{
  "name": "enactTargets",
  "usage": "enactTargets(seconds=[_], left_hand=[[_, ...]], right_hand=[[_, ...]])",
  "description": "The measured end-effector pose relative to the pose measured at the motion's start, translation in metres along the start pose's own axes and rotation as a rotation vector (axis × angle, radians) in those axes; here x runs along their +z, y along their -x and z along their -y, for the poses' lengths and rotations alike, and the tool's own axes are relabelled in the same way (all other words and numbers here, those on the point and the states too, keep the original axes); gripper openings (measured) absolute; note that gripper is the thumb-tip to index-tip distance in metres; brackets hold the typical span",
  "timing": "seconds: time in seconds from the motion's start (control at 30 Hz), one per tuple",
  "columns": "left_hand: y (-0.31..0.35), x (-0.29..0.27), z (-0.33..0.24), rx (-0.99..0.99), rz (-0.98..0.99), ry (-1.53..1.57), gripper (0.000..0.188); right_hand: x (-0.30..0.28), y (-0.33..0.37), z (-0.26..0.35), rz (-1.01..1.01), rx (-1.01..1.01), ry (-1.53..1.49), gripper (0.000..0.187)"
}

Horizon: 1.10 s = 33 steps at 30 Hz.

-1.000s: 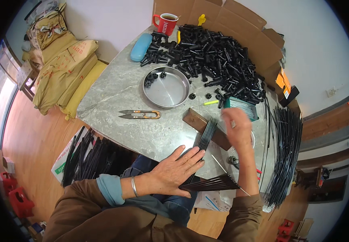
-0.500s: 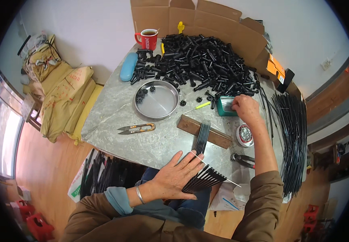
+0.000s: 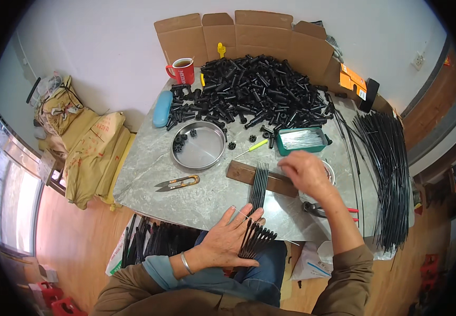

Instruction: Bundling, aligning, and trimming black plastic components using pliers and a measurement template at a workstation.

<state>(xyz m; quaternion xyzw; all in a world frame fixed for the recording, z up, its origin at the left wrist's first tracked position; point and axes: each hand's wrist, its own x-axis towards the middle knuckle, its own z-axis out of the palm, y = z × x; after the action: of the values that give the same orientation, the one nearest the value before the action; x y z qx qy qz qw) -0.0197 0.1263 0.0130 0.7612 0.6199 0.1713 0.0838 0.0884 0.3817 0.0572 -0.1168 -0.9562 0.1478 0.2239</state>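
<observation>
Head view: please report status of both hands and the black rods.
Left hand flat, pressing black rods at table edge. Right hand over wooden block, grip unclear. Nothing in the way.

A wooden block (image 3: pixel 262 179) lies across the table (image 3: pixel 149 163) near its front edge, with a bundle of thin rods (image 3: pixel 258 195) crossing over it. Behind the block and to its left sits a round metal pan (image 3: pixel 198 152); snips (image 3: pixel 176 183) lie in front of the pan. A small tray (image 3: pixel 301 140) stands behind the block's right end, apparently holding fine wires. A heap of tubes (image 3: pixel 257 97) fills the table's back, a mug (image 3: pixel 183 70) at its left.
</observation>
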Motion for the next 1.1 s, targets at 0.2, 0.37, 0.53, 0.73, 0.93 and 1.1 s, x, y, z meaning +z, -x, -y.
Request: enactTargets(seconds=[0.2, 0.37, 0.53, 0.73, 0.93, 1.1], left_hand=[[-0.004, -0.001, -0.001, 0.011, -0.007, 0.009, 0.086], [-0.005, -0.003, -0.002, 0.016, -0.021, 0.018, 0.087], [-0.005, -0.003, -0.004, -0.007, 0.018, 0.032, 0.09], [-0.005, -0.002, -0.004, -0.012, 0.027, 0.037, 0.092], [-0.007, -0.004, -0.007, -0.032, 0.014, 0.008, 0.095], [-0.006, -0.003, -0.006, -0.025, 0.021, 0.016, 0.093]], right_hand=[[0.011, 0.018, 0.006, -0.026, 0.17, -0.097, 0.012], [0.006, 0.02, 0.006, -0.027, 0.155, -0.081, 0.014], [0.01, 0.02, 0.004, -0.039, 0.106, -0.026, 0.014], [0.011, 0.025, 0.004, -0.075, 0.151, -0.072, 0.013], [0.014, 0.023, 0.001, -0.088, 0.076, -0.042, 0.015], [0.014, 0.022, 0.003, -0.091, 0.087, -0.041, 0.014]])
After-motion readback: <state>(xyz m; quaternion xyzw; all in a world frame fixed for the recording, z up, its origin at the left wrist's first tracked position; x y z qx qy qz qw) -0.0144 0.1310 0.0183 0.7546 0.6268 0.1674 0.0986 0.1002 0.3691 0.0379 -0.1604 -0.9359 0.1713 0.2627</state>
